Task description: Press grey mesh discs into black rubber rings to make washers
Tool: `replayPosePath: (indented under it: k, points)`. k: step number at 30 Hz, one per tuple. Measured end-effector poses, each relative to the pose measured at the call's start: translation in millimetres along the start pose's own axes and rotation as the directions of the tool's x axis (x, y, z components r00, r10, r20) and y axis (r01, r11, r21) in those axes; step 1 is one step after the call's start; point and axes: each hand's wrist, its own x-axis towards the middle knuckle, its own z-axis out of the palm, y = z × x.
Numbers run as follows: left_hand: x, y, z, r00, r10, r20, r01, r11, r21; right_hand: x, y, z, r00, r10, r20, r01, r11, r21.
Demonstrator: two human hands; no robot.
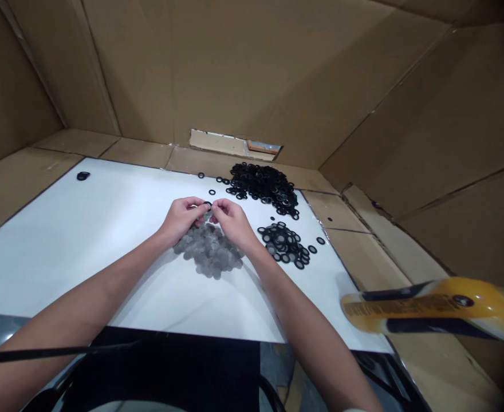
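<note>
Black rubber ring (208,206) sits between left hand (182,220) and right hand (231,222).

The camera rides on the person's head, facing forward and tipped down past their forearms (84,292) toward the left hand (181,220) and right hand (230,223). It sits close above the white tabletop (84,229), so the arms enter from the bottom corners, while its wide view reaches the cardboard walls (217,68) beyond.
</note>
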Motion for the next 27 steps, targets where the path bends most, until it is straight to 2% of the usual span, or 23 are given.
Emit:
replayPosePath:
  k: [10,19,27]
  points:
    - [-0.4,0.0,-2.0,0.997,-0.002,0.072,0.004,0.999,-0.033,-1.2,-4.3,1.7,0.999,0.037,-0.022,-0.035,0.996,0.079]
    - [-0.8,2.0,-1.4,0.999,0.01,0.036,-0.008,0.998,-0.058,-0.3,-3.4,0.9,1.0,0.018,-0.005,-0.017,0.987,0.16]
    - [-1.1,1.6,-0.8,1.0,0.007,0.021,-0.006,0.999,-0.033,0.2,-1.0,4.3,0.998,0.025,-0.055,-0.012,0.976,0.219]
